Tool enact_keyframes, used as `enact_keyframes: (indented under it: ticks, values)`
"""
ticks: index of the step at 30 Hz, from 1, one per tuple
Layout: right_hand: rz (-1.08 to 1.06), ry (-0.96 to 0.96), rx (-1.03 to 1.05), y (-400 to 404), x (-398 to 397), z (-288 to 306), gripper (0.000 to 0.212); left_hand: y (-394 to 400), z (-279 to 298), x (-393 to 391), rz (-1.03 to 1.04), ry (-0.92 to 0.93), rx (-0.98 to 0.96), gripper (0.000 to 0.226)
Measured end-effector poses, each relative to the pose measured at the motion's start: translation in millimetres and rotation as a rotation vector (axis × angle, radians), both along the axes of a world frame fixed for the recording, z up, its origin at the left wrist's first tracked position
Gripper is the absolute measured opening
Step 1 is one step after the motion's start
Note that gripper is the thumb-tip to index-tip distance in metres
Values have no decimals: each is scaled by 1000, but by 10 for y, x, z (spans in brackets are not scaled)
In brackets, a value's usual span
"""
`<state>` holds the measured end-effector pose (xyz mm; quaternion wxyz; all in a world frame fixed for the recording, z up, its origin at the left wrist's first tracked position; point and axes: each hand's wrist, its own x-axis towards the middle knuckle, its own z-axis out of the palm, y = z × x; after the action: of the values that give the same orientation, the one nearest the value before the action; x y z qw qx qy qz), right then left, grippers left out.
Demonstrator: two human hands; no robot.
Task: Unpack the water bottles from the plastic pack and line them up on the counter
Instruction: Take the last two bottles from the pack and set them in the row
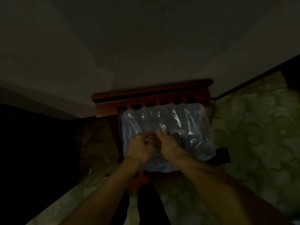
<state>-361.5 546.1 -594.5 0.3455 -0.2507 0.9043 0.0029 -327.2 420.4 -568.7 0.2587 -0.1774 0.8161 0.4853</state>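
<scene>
a dim, blurred view looking down from the person's head. nearest, two bare forearms reach forward from the bottom edge and meet over the plastic pack (167,132), a shrink-wrapped bundle of water bottles lying on a red-brown wooden chair (152,95) with a slatted back at its far side. the left hand (140,147) rests on the near-left part of the wrap, fingers curled in and apparently pinching the film. the right hand (168,143) is just beside it, touching or almost touching, fingers bent down into the wrap as if hooking or tearing it; whether either has a firm hold cannot be told through the blur.

the pack seems still sealed, so the step in hand is probably opening the film.

risks, as a judgement: the pack overhangs the chair seat on the right, so a hard pull could drag it toward the edge and tip it to the patterned floor (253,135). if the film gives way suddenly, loose bottles could roll off the seat.

hard to make out: single bottles are only faint ridges under the glare of the wrap, and their number is unclear. no counter can be identified. the far wall and the left side are nearly black.
</scene>
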Motion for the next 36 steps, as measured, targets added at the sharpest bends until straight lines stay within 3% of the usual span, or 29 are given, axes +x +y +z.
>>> enact_keyframes:
  ticks: [2,6,16,18,20,23,25,28,31,36]
  values:
    - [49,68,118,22,63,29,47,5,32,3,3,-12,-9,29]
    - [92,165,164,199,244,302,46,-9,184,21,53,-84,60,33]
    - [69,286,73,56,301,1555,63,-255,567,239,157,-245,176,29]
    - [24,307,68,-58,191,1889,66,-305,718,211,198,-275,267,28]
    - [-2,375,27,-161,156,2193,65,-321,923,170,260,-290,394,40]
    - [35,491,-58,-312,221,2564,61,-323,1345,122,366,-318,727,60]
    - [97,576,-104,-436,323,2740,62,-371,1611,69,406,-274,970,53]
    - [195,698,-130,-609,544,2877,73,-549,1981,54,399,-167,1117,43]
    - [213,820,-213,-697,751,2990,75,-761,2294,138,413,-65,1106,32]
    - [139,893,-577,-854,1040,3097,63,-991,2681,424,440,36,1072,28]
